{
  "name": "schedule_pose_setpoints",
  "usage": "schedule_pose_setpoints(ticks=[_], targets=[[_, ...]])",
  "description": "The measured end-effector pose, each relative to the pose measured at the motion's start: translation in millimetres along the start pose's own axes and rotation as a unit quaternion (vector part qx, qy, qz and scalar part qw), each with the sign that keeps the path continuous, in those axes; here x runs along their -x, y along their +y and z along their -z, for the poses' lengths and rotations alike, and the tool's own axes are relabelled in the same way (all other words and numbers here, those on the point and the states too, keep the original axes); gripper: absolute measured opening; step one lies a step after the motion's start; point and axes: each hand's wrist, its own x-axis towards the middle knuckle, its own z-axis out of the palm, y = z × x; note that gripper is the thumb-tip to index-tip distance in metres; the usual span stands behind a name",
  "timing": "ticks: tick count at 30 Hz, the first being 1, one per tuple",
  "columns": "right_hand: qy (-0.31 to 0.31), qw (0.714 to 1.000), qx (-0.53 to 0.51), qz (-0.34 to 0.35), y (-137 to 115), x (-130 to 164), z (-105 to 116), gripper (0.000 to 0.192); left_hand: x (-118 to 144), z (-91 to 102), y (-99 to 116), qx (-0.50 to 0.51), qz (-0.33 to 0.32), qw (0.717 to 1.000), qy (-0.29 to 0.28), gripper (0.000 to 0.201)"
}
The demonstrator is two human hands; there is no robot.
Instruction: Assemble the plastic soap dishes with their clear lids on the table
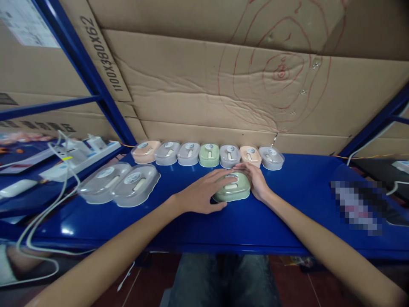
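A green lidded soap box (234,189) lies on the blue shelf (297,213) in front of me. My left hand (202,194) cups its left side and my right hand (255,179) presses its right side, so both hands grip it. Behind it, along the cardboard wall, stands a row of several similar boxes (209,154) in peach, grey and green, each with a clear lid and a round label. Two larger grey boxes (121,184) sit side by side to the left.
A white power strip with plugs and white cables (78,155) lies on the left shelf. Blue rack posts (96,81) rise at the left and right. Cardboard sheets (223,85) close off the back. A blurred patch (358,204) sits at the right.
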Motion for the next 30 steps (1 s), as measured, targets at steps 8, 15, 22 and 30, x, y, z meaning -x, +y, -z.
schedule_pose_setpoints(ticks=[8,15,22,30], targets=[[-0.011,1.0,-0.005,0.01,0.7,-1.8,0.0,0.048,62.7,6.5,23.4,-0.161,0.109,0.98,0.033,0.072],[-0.025,0.999,0.03,0.028,0.5,-1.2,0.5,0.048,111.5,8.3,26.1,-0.275,0.222,0.93,0.105,0.065],[-0.031,0.997,0.063,0.034,0.6,-0.8,0.1,0.054,131.3,14.4,19.0,-0.311,0.277,0.898,0.14,0.061],[-0.03,0.998,0.051,0.036,1.6,-1.0,-1.1,0.054,136.8,16.4,16.7,-0.333,0.305,0.881,0.141,0.062]])
